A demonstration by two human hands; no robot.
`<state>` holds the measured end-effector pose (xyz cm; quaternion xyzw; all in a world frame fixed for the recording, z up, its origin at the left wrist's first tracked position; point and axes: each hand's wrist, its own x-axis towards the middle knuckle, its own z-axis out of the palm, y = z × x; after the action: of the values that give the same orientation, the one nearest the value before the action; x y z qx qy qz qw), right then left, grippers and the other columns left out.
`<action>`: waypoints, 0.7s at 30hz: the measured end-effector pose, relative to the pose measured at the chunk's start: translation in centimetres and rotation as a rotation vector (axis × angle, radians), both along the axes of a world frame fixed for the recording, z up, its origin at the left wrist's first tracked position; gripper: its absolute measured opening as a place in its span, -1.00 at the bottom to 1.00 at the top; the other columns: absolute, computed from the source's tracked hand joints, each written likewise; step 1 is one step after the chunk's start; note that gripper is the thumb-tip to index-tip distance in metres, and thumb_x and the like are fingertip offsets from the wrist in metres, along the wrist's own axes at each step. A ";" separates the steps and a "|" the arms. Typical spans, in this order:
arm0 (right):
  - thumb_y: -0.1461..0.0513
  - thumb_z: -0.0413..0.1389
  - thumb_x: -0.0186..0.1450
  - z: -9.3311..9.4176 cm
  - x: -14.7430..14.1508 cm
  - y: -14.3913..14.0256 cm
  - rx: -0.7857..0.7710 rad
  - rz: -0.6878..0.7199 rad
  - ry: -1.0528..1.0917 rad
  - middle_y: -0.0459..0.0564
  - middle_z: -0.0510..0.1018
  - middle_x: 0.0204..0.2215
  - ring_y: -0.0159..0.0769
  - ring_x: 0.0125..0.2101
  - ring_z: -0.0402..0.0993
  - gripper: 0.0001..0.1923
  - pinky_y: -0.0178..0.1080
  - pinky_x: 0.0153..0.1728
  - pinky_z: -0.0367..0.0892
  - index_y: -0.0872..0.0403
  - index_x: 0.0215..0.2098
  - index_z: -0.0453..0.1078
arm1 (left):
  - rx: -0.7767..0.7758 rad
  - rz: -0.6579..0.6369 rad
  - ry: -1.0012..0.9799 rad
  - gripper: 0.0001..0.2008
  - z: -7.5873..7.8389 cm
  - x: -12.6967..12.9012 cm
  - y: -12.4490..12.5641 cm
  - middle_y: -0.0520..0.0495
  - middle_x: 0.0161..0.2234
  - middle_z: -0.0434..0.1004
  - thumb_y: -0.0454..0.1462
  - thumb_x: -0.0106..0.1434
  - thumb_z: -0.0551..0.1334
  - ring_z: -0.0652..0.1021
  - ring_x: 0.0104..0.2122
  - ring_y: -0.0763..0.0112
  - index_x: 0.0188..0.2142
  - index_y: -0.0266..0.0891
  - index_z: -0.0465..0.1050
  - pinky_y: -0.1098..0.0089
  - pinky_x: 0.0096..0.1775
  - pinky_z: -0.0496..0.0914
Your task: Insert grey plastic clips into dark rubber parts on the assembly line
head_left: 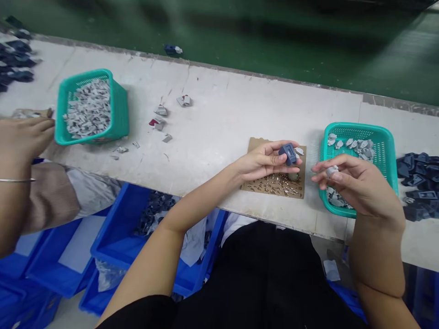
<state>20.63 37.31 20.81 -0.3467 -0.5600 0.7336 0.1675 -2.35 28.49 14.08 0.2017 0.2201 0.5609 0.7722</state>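
My left hand [262, 161] grips a small dark blue, box-like plastic part [287, 153] between thumb and fingers, just above a brown cardboard piece [248, 185]. Shiny brown drops cover much of the cardboard, and a small pale cylinder [293, 176] shows beneath my fingers. In my right hand [368, 187], a small light grey piece [332, 171] is pinched by the thumb and fingers. This hand hovers over the near side of a green basket [391, 157] with similar grey pieces in it. A gap separates my two hands.
Dark blue parts [420, 171] are heaped right of the basket. Another green basket [118, 109], full of grey pieces, stands left near a co-worker's hand [25, 137]. Loose grey pieces [161, 110] lie beside it. Blue bins [113, 228] sit below the table's front edge.
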 end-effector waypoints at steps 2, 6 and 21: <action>0.08 0.54 0.09 -0.1 -0.1 -0.1 0.014 -0.014 0.014 -0.02 0.70 -0.39 -0.30 -0.43 0.63 -0.76 -0.34 -0.48 0.52 -0.06 -0.34 0.68 | 0.013 -0.016 0.005 -0.62 0.2 0.0 -0.1 -0.06 -0.20 0.68 -0.26 0.12 0.58 0.69 -0.09 0.33 -0.09 -0.22 0.62 0.34 -0.01 0.62; 0.07 0.59 0.00 -0.4 -0.1 -0.1 0.074 -0.037 0.021 -0.06 0.64 -0.48 -0.37 -0.51 0.55 -0.70 -0.38 -0.53 0.48 -0.06 -0.34 0.71 | 0.001 -0.035 0.029 -0.64 0.4 -0.1 -0.2 -0.03 -0.21 0.68 -0.27 0.10 0.59 0.69 -0.11 0.35 -0.12 -0.19 0.62 0.35 -0.03 0.61; -0.07 0.52 0.10 0.0 0.4 0.2 0.109 -0.027 -0.068 -0.04 0.63 -0.40 -0.35 -0.46 0.47 -0.60 -0.26 -0.46 0.50 -0.11 -0.17 0.72 | 0.205 0.367 0.586 -0.75 1.6 1.1 -0.7 -0.03 -0.16 0.57 -0.27 0.13 0.54 0.59 -0.13 0.46 -0.17 -0.21 0.70 0.41 -0.04 0.52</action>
<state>21.05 37.55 20.78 -0.3695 -0.5999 0.6873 0.1770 -1.21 27.84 15.71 0.3873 0.4072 0.6278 0.5385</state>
